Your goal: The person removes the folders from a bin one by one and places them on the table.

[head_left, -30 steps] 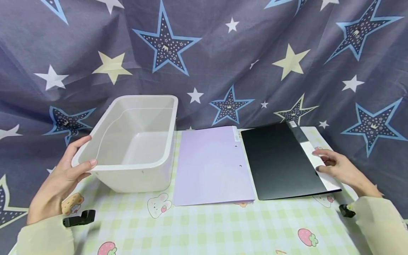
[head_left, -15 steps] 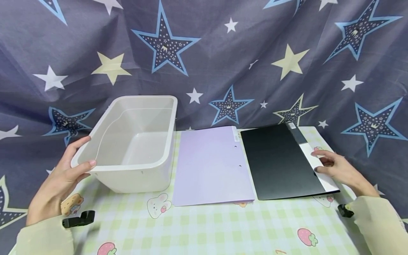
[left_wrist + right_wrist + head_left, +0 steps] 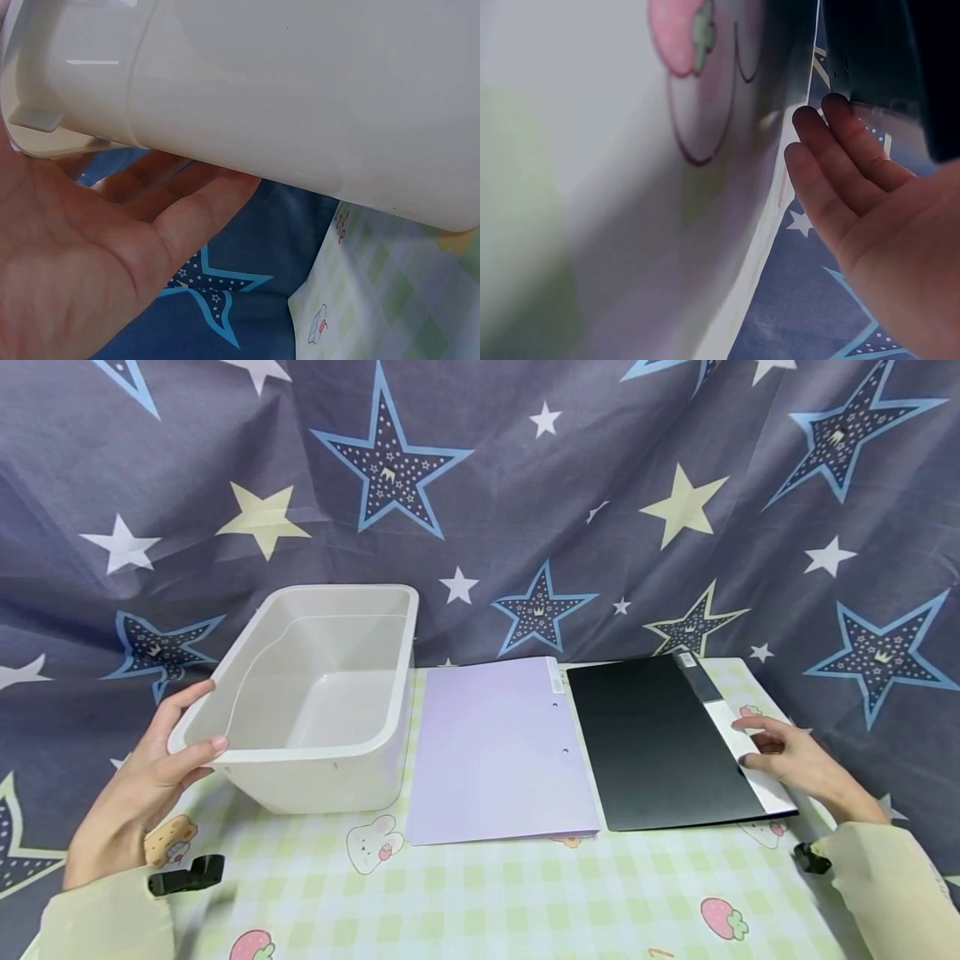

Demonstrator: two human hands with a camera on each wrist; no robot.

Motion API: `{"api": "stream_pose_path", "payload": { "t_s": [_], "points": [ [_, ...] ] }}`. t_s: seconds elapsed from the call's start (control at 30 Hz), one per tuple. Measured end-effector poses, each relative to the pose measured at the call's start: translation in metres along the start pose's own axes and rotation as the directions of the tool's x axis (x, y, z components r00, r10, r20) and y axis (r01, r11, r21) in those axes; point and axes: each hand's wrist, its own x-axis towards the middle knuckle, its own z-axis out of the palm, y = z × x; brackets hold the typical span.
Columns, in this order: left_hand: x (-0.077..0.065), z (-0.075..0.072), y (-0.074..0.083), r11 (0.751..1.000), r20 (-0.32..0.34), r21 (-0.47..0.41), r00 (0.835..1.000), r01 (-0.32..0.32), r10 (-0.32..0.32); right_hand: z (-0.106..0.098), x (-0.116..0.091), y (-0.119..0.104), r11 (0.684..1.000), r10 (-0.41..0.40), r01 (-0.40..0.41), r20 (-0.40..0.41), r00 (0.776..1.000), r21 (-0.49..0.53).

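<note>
On the left, my left hand (image 3: 150, 777) grips the near left corner of a white plastic tub (image 3: 292, 752), thumb over the rim. From the left wrist view, its fingers lie along the outside of the tub (image 3: 300, 90). My right hand (image 3: 806, 768) holds the spine edge of a black folder (image 3: 660, 743), with thumb and index finger at the white spine label. Below that dark folder, the right wrist view shows several fingers of the right hand (image 3: 885, 217) fairly straight. A light purple folder (image 3: 498, 752) lies flat between tub and black folder.
A green-checked tablecloth (image 3: 525, 902) with cartoon prints covers the table. Right behind the tub and folders hangs a dark blue curtain (image 3: 510, 502) patterned with stars. Both sleeves carry a black strap-like piece near the wrist.
My right hand and the black folder's spine side have shifted very slightly left and tilted lower. The left hand, tub and purple folder have stayed put.
</note>
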Motion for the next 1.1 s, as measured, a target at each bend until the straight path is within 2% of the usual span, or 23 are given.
{"api": "stream_pose_path", "payload": {
  "t_s": [0.13,0.37,0.47,0.77,1.1],
  "points": [
    [0.0000,0.0010,0.0008,1.000,-0.020,0.016,1.000,0.014,-0.014,0.0022,-0.0001,0.0005,0.999,0.040,-0.040,0.008,0.999,0.001],
    [-0.0002,0.0011,0.0016,0.999,-0.015,0.025,1.000,0.027,-0.026,0.0027,-0.0012,0.0008,1.000,-0.003,0.003,-0.001,1.000,0.004],
    [0.0003,0.0014,0.0022,0.999,-0.018,0.035,0.999,0.039,-0.038,0.0021,-0.0008,0.0009,1.000,0.006,-0.006,0.013,1.000,-0.001],
    [0.0014,0.0005,0.0021,1.000,0.023,0.010,1.000,0.002,-0.002,0.0014,0.0009,-0.0005,1.000,0.011,-0.010,0.042,0.999,-0.018],
    [-0.0011,0.0025,0.0056,0.997,-0.042,0.050,0.997,0.065,-0.063,0.0013,0.0035,0.0020,0.999,-0.023,0.024,0.051,0.998,-0.026]
  ]
}}
